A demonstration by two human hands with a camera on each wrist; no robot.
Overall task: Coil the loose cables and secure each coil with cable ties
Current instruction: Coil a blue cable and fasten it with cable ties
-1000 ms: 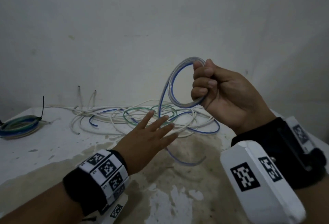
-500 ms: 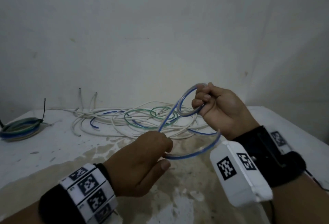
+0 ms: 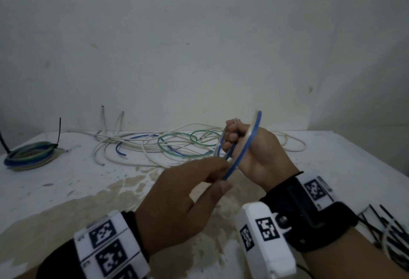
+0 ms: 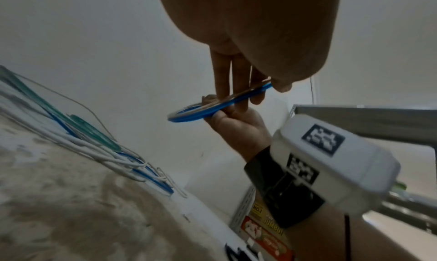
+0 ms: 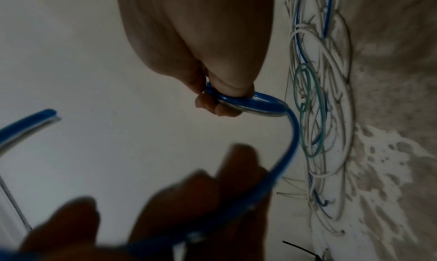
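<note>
A blue-and-clear cable is wound into a small coil that my right hand grips in its curled fingers above the table. From the coil one strand curves down to my left hand, which pinches it between thumb and fingers just below and left of the right hand. The cable's free end sticks out in the air. Behind the hands a tangle of loose white, green and blue cables lies on the white table.
A finished coil with a black cable tie standing up from it lies at the table's far left. Several black cable ties lie at the near right edge. A wall stands close behind the table.
My left hand, open over the table a second ago, took hold of the blue cable's tail and carried it up to the right hand. The right hand has come lower with the coil.
</note>
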